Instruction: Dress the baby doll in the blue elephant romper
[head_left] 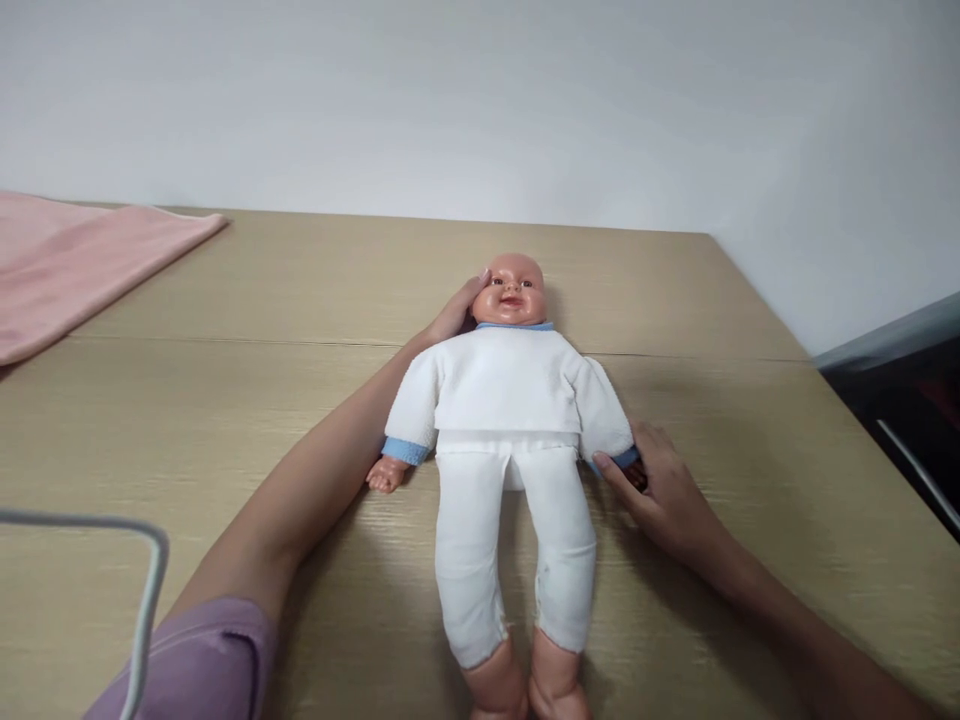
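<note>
A baby doll (508, 385) lies on its back on the table, head at the far end and feet toward me. It wears a white top and white trousers with blue trim at collar and cuffs. My left hand (457, 310) cups the side of its head, thumb along the temple, the other fingers mostly hidden beneath. On the other side, my right hand (664, 490) is closed around the doll's cuff and hand, thumb on top of the blue cuff. The doll's other arm rests beside my left forearm.
The wooden table (225, 420) has a seam running across it. A pink cloth (90, 260) lies at the far left. A grey bent rod or cable (154, 580) crosses the lower left. Behind stands a pale wall (480, 110); a dark object (907, 430) is beyond the right edge.
</note>
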